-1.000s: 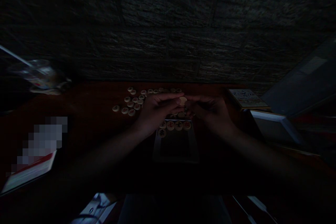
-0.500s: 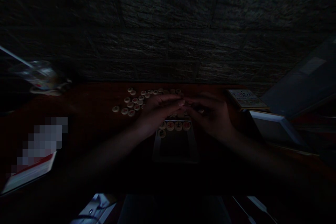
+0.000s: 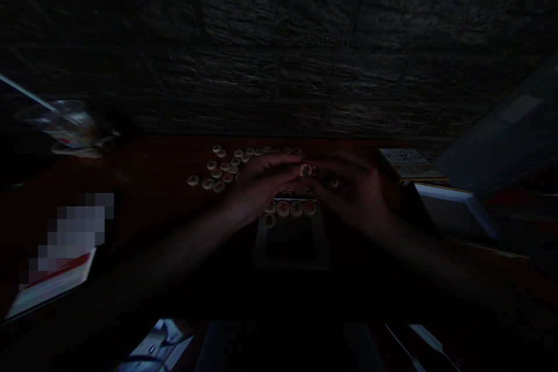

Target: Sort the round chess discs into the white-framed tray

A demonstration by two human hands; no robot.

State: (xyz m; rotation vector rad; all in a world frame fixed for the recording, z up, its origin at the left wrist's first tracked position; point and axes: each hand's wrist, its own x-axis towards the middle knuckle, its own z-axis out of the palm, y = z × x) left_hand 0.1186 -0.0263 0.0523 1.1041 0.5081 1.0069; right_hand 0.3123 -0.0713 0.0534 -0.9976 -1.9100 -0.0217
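While one row of pieces [image 3: 290, 208] already lies in the little box [image 3: 321, 244], the left hand [image 3: 257, 186] pinches one piece [image 3: 306, 170] just above it, the right hand [image 3: 353, 193] is too dark to tell its grip, and many loose pieces [image 3: 220, 170] wait on the table [image 3: 148, 186].

Very dim room, light scarce and bluish. Rough dark grey stone-textured wall [image 3: 279, 40] fills upper half, faint block seams visible. Dark reddish-brown wooden table [image 3: 148, 186] butts against wall foot. Near edge lost in shadow.
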